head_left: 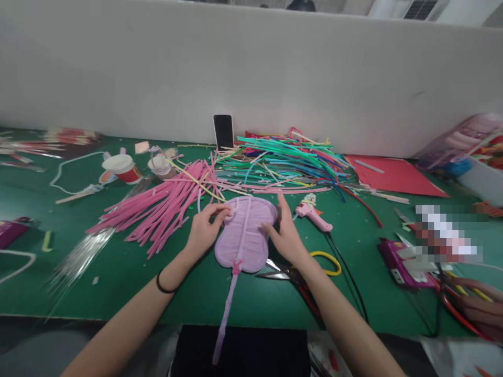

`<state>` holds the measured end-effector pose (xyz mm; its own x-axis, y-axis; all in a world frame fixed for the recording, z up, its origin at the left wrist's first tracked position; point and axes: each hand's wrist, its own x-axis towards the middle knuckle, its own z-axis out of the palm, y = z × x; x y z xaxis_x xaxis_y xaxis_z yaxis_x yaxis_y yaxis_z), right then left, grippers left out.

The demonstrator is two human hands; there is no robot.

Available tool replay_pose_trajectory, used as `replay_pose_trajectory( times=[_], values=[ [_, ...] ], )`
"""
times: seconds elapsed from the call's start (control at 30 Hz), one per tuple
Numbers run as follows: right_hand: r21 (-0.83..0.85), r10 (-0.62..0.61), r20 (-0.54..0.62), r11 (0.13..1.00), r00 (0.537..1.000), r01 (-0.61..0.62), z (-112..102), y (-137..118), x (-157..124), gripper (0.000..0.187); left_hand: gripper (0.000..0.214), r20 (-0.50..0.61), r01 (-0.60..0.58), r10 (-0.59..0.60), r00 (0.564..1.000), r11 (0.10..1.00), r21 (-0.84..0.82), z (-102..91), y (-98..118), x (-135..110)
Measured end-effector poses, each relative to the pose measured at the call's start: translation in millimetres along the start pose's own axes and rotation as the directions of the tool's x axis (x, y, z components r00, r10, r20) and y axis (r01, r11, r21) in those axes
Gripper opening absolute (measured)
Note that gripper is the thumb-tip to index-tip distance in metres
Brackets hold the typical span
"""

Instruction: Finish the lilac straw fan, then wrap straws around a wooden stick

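Holding colourful pieces [493,151], a plastic container [480,180] stands right of the lilac fan [251,235].

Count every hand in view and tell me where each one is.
3: the left hand on the left edge of the purple fan, the right hand on its right side, and another person's hand at the picture's lower right edge. Others may be hidden.
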<state>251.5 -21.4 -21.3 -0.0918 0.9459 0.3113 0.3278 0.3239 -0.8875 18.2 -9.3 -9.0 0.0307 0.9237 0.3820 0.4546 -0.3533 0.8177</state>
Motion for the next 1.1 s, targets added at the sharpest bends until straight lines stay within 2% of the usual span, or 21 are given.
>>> replay_pose_trajectory(
  times=[0.07, 0.1, 0.17, 0.23, 0.33, 0.4, 0.6, 0.83, 1.1],
  values=[
    [-0.014, -0.004, -0.089, 1.000, 0.996, 0.002, 1, 0, 2, 0.073, 0.019, 0.083, 0.024, -0.013, 0.996, 0.991, -0.129, 6.7, 11, -2],
    [0.054, 0.036, -0.102, 0.998, 0.994, -0.030, 0, -1, 2, 0.068, 0.019, 0.124, 0.033, -0.010, 0.992, 0.982, -0.187, 9.1, 16, -2],
    [0.280, 0.161, -0.022, 0.949, 0.987, -0.149, -1, -5, 2, 0.060, 0.019, 0.213, 0.047, 0.015, 0.977, 0.959, -0.281, 12.0, 26, 0],
    [0.449, 0.247, 0.115, 0.851, 0.962, -0.272, -2, -11, 1, 0.050, 0.018, 0.297, 0.033, 0.060, 0.953, 0.954, -0.300, 13.8, 32, 4],
    [0.502, 0.265, 0.209, 0.797, 0.941, -0.335, -1, -20, -3, 0.037, 0.015, 0.378, -0.039, 0.127, 0.917, 0.972, -0.233, 16.9, 32, 9],
    [0.490, 0.278, 0.224, 0.796, 0.934, -0.355, 1, -24, -5, 0.032, 0.015, 0.383, -0.044, 0.122, 0.916, 0.978, -0.205, 19.2, 29, 9],
    [0.510, 0.345, 0.264, 0.742, 0.901, -0.434, 7, -27, -4, 0.032, 0.020, 0.338, 0.068, 0.014, 0.941, 0.970, -0.232, 16.2, 20, 5],
    [0.537, 0.362, 0.307, 0.698, 0.880, -0.474, 12, -31, -6, 0.035, 0.025, 0.376, 0.075, 0.007, 0.926, 0.977, -0.202, 5.9, 20, 7],
    [0.556, 0.362, 0.298, 0.686, 0.883, -0.469, 14, -31, -6, 0.038, 0.025, 0.413, 0.135, -0.027, 0.910, 0.963, -0.234, 8.2, 21, 3]
  ],
)
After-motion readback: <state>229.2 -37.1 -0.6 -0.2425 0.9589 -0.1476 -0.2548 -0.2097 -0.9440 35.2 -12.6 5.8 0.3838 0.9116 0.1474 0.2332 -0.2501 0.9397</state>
